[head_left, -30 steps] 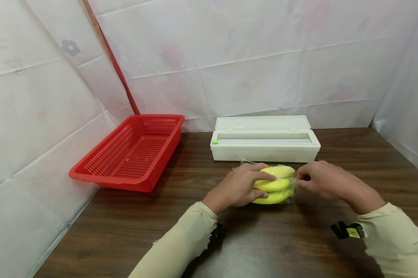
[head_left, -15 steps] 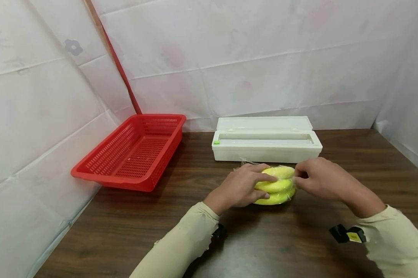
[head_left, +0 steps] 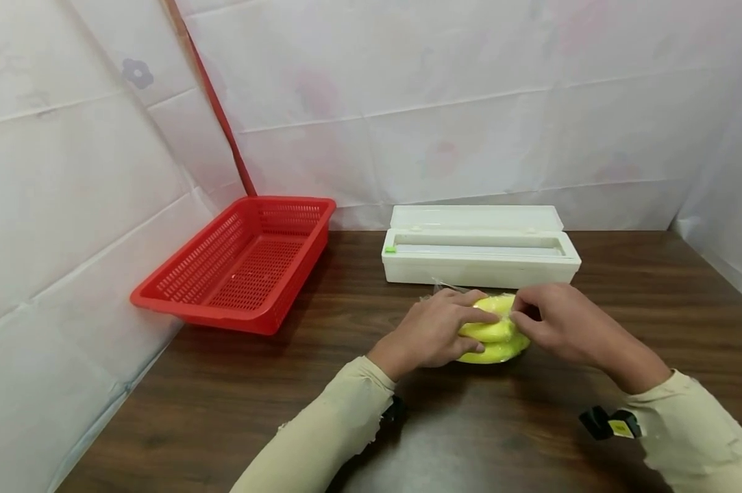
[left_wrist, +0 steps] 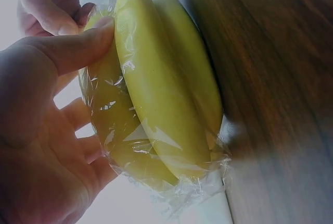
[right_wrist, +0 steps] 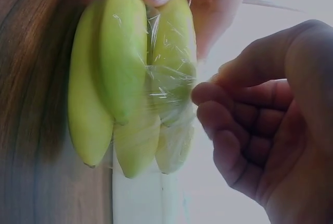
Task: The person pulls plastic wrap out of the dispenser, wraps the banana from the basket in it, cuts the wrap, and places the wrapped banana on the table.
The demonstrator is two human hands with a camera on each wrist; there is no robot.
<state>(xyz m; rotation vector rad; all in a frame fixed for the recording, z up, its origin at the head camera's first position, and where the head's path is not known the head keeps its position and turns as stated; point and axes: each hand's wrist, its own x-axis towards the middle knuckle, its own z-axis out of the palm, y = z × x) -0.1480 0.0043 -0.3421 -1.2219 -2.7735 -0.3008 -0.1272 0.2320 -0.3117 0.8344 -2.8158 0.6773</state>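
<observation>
Gripping bananas (left_wrist: 161, 88), left hand (left_wrist: 41, 130) (cling film (right_wrist: 166, 73) visible wrist-side).

In the head view both hands cover much of the banana bunch (head_left: 492, 340). The clear film wrapped round it is barely visible there. The roll inside the white dispenser box (head_left: 480, 255) is hidden.

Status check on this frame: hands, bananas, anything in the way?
Left hand grips the film-wrapped bananas on the table. Right hand pinches the film at their top. Wrap dispenser just behind, apart.
</observation>
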